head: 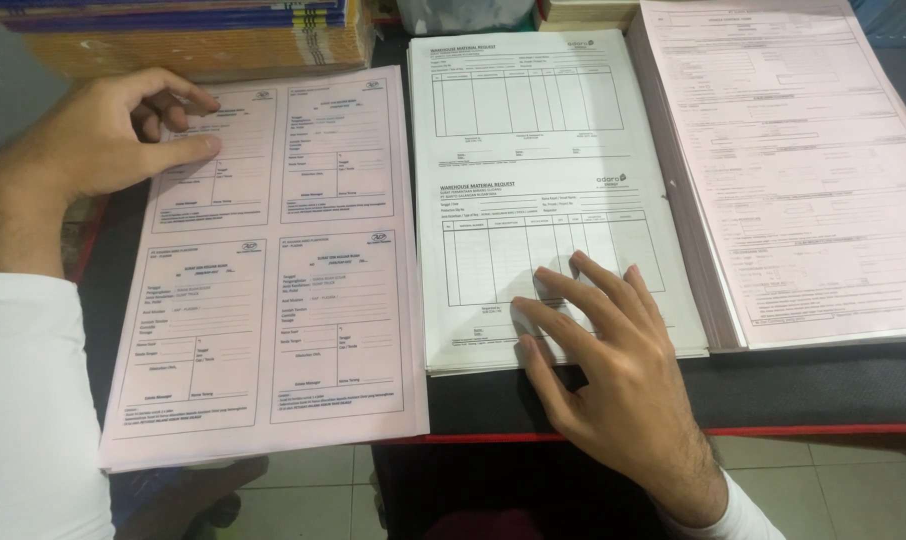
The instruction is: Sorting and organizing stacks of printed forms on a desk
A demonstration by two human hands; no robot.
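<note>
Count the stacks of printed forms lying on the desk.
3: pink stack under left hand, white stack under right hand, pink stack in binder far right. Others may lie beyond frame.

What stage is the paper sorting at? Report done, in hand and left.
Done: three stacks lie side by side on the dark desk: a pink four-panel form stack, a white form stack and a pink sheet stack.
In hand: the left hand presses the pink four-panel stack's top corner; the right hand lies flat on the white stack.
Left: no sheet is lifted yet.

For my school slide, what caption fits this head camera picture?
Left hand rests on pink forms, right hand presses a white form stack.
</note>
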